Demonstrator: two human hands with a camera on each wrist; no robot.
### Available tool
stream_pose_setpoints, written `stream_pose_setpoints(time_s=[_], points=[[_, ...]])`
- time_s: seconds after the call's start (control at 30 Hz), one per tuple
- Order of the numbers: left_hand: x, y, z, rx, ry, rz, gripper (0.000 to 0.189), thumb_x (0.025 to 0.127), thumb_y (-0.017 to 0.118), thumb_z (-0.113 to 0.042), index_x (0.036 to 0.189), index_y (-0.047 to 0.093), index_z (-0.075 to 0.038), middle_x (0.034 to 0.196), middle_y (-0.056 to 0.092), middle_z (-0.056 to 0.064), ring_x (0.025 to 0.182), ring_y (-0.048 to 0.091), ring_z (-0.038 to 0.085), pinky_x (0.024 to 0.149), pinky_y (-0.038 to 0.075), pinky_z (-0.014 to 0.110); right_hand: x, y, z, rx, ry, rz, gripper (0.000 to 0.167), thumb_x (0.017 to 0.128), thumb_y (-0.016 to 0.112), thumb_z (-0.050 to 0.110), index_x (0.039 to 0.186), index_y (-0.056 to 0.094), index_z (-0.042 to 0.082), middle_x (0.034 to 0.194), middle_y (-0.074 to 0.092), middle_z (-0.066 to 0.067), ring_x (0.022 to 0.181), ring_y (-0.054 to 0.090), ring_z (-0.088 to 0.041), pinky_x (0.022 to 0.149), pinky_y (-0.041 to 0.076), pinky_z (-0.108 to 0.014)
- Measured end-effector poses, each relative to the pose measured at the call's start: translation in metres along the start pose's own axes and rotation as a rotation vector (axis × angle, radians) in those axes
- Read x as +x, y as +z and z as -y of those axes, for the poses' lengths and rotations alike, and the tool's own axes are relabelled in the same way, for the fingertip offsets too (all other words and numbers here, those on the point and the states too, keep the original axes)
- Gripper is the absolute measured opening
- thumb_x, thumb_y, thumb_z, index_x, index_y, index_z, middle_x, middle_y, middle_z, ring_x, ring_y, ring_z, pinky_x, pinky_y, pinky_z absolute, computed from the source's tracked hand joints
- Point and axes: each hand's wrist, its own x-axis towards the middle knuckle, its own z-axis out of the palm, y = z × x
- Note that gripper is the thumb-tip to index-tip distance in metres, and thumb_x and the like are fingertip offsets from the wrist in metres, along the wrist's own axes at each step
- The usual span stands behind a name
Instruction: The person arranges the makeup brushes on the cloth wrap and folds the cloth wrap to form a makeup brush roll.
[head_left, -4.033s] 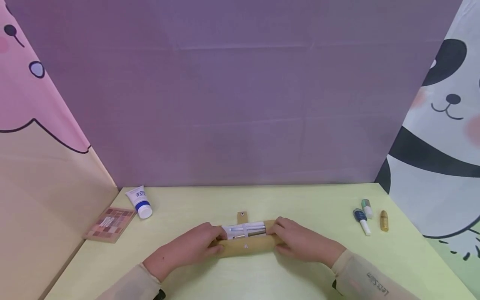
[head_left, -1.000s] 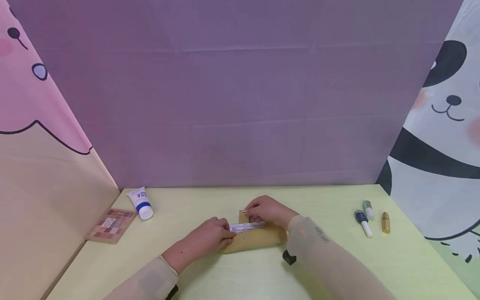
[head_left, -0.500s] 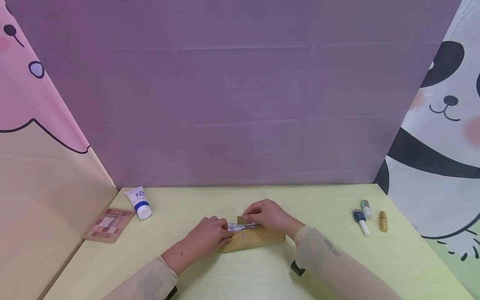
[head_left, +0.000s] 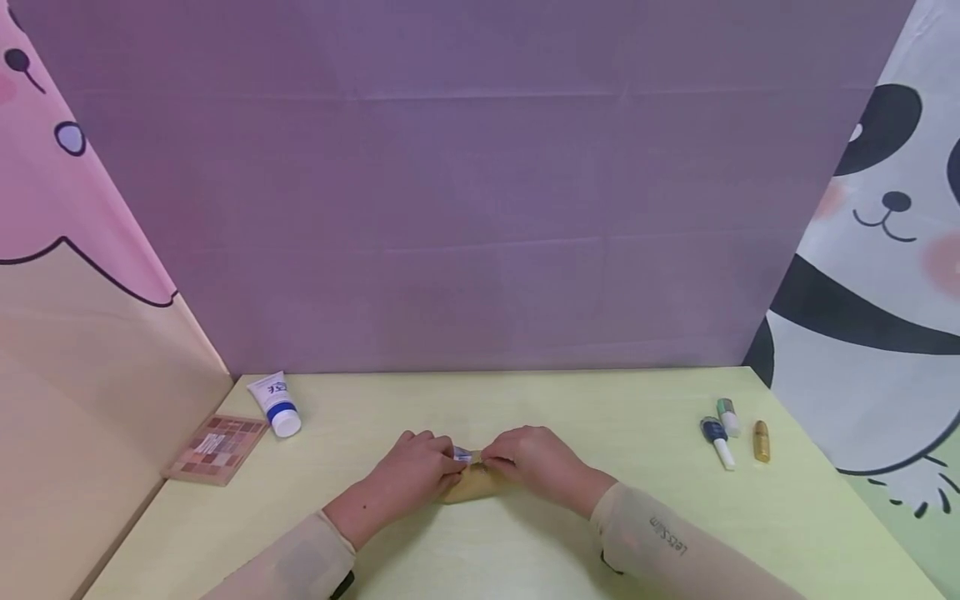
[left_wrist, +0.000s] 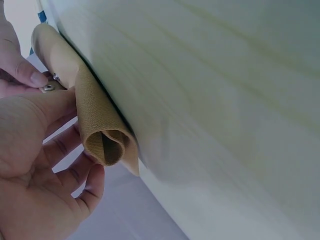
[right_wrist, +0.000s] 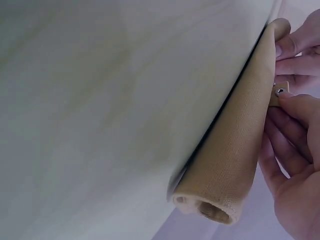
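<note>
A tan cloth brush roll (head_left: pixel 468 487) lies rolled up near the front middle of the table. My left hand (head_left: pixel 412 477) grips its left part, thumb in front and fingers behind. Between thumb and fingers my right hand (head_left: pixel 546 467) pinches the small strap (right_wrist: pixel 280 92), whose metal snap shows. In the left wrist view that strap sits close to another snap (left_wrist: pixel 56 77) on the roll (left_wrist: pixel 97 100); the two look apart. The roll's open end shows coiled layers. A bit of pale lining (head_left: pixel 462 455) shows between the hands in the head view; the brushes are mostly hidden.
On the left lie an eyeshadow palette (head_left: pixel 217 450) and a white tube with a blue band (head_left: pixel 276 405). A dark blue nail polish bottle (head_left: pixel 717 442), a green-and-white bottle (head_left: pixel 727 417) and a gold tube (head_left: pixel 761 442) lie at the right. Walls rise behind the table and at both sides.
My right hand has left the roll's right end, taken the strap at the back and drawn it forward over the roll. My left hand keeps its grip. The lining with brushes is mostly covered.
</note>
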Motion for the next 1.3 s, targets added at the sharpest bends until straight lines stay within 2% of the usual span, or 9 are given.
stream_pose_setpoints(time_s=[0.17,0.37,0.57,0.8,0.93,1.03,1.17,1.3], points=[[0.001,0.002,0.0,0.002,-0.017,0.015,0.024,0.097,0.08,-0.031,0.121,0.083,-0.03,0.098,0.073,-0.006,0.081,0.059,0.014,0.07,0.038,0.026,-0.003,0.001,-0.001,-0.096,-0.117,-0.055,0.011,0.097,0.08,0.017,0.107,0.083,0.018,0.103,0.084,0.008,0.094,0.079,-0.006,0.085,0.061,-0.021],[0.002,0.003,-0.001,0.004,-0.03,0.028,0.025,0.097,0.08,-0.031,0.121,0.083,-0.031,0.096,0.072,-0.007,0.081,0.059,0.014,0.07,0.036,0.026,-0.006,0.003,-0.001,-0.173,-0.201,-0.1,0.01,0.093,0.084,0.017,0.103,0.084,0.018,0.1,0.083,0.01,0.091,0.078,-0.004,0.083,0.06,-0.018],[0.001,0.003,-0.001,0.007,-0.03,0.025,0.024,0.096,0.081,-0.031,0.12,0.083,-0.031,0.094,0.072,-0.007,0.078,0.057,0.014,0.069,0.033,0.024,-0.007,0.001,-0.001,-0.217,-0.24,-0.078,0.012,0.093,0.084,0.015,0.105,0.084,0.018,0.102,0.083,0.011,0.092,0.077,-0.003,0.085,0.06,-0.017],[0.001,0.002,0.0,-0.003,-0.013,0.021,0.025,0.097,0.079,-0.031,0.122,0.083,-0.03,0.097,0.073,-0.007,0.08,0.059,0.014,0.07,0.036,0.025,-0.013,-0.002,-0.003,-0.248,-0.26,-0.025,0.021,0.096,0.081,0.02,0.116,0.083,0.018,0.115,0.083,0.006,0.103,0.078,-0.007,0.091,0.062,-0.02],[-0.001,-0.002,0.002,-0.024,0.038,-0.002,0.029,0.098,0.079,-0.025,0.126,0.081,-0.022,0.108,0.08,-0.004,0.089,0.072,0.016,0.076,0.054,0.029,-0.017,-0.006,-0.006,-0.293,-0.321,-0.007,0.027,0.097,0.08,0.022,0.124,0.081,0.018,0.122,0.08,0.005,0.11,0.077,-0.01,0.095,0.062,-0.023],[-0.003,-0.003,0.004,-0.05,0.12,-0.027,0.032,0.096,0.08,-0.021,0.128,0.078,-0.016,0.118,0.081,-0.001,0.098,0.077,0.018,0.084,0.062,0.033,-0.02,-0.008,-0.008,-0.328,-0.344,0.028,0.032,0.099,0.079,0.024,0.131,0.078,0.019,0.127,0.078,0.005,0.114,0.076,-0.011,0.099,0.062,-0.026],[-0.008,0.0,0.003,-0.006,0.222,-0.047,0.04,0.097,0.08,-0.025,0.136,0.074,-0.018,0.129,0.077,-0.001,0.111,0.076,0.019,0.089,0.063,0.036,-0.022,-0.011,-0.008,-0.307,-0.307,0.111,0.041,0.101,0.077,0.029,0.14,0.072,0.019,0.137,0.074,0.004,0.122,0.073,-0.012,0.104,0.061,-0.031],[-0.012,0.003,-0.001,0.074,0.242,-0.072,0.043,0.098,0.078,-0.03,0.14,0.072,-0.021,0.132,0.075,-0.003,0.118,0.073,0.019,0.093,0.063,0.039,-0.023,-0.014,-0.007,-0.309,-0.291,0.156,0.045,0.101,0.076,0.031,0.144,0.069,0.021,0.142,0.071,0.004,0.125,0.071,-0.013,0.107,0.06,-0.033]])
